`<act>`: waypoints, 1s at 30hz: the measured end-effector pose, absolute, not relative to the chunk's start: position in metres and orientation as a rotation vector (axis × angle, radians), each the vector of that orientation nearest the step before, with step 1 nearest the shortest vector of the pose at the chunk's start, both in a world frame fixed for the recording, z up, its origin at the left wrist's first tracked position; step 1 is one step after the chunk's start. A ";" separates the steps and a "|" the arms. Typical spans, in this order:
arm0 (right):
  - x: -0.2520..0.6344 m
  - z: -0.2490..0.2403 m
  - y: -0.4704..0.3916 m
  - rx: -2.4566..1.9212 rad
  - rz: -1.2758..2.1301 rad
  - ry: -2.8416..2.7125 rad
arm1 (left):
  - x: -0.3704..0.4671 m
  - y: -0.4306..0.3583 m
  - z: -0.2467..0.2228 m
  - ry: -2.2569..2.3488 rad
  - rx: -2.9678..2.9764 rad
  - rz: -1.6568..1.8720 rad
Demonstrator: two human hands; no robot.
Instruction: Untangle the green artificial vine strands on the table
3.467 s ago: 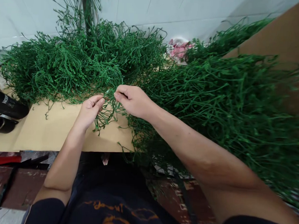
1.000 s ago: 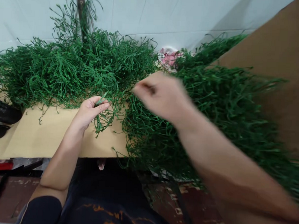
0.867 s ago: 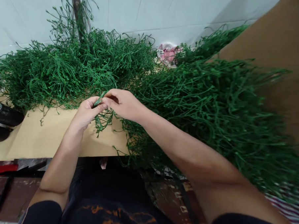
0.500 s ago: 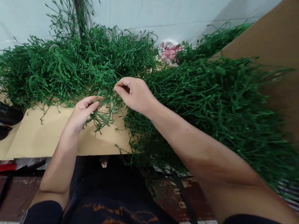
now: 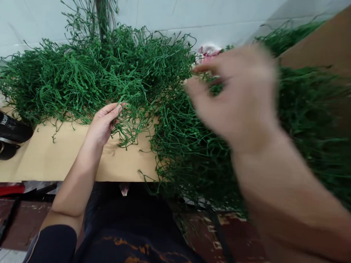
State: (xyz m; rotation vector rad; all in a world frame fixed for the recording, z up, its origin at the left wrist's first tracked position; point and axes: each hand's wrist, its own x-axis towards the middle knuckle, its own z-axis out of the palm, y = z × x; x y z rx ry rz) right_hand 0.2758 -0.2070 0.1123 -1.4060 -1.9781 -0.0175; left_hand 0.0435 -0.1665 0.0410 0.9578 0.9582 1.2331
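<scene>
Head cam has the left hand (image 5: 102,122) pinching a small bunch of green stems (image 5: 129,133) between thumb and fingers, held up just over the near part of the cardboard (image 5: 58,157), right in front of the back pile (image 5: 79,73). Right hand (image 5: 235,95) is a blur above the big heap (image 5: 188,159) on the right, thumb and fingers curved; can't tell if there's a stem in there or not. Handling-wise, the stems look super light and bendy, probably springy and not slippery, so a soft pinch should do. Tangling seems the real pain, and the little knobby tips might snag or pop off if yanked. Best grip is probably where the strands bundle together, well away from the tips.
</scene>
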 end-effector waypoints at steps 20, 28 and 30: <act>0.189 0.052 -0.199 -1.443 0.333 -2.191 | 0.063 -0.158 0.027 1.009 1.096 1.319; 0.172 0.064 -0.245 -1.050 0.437 -2.540 | 0.035 -0.124 0.017 1.239 0.768 1.630; 0.190 0.078 -0.245 -1.066 0.277 -2.428 | 0.027 -0.125 0.022 1.160 0.793 1.553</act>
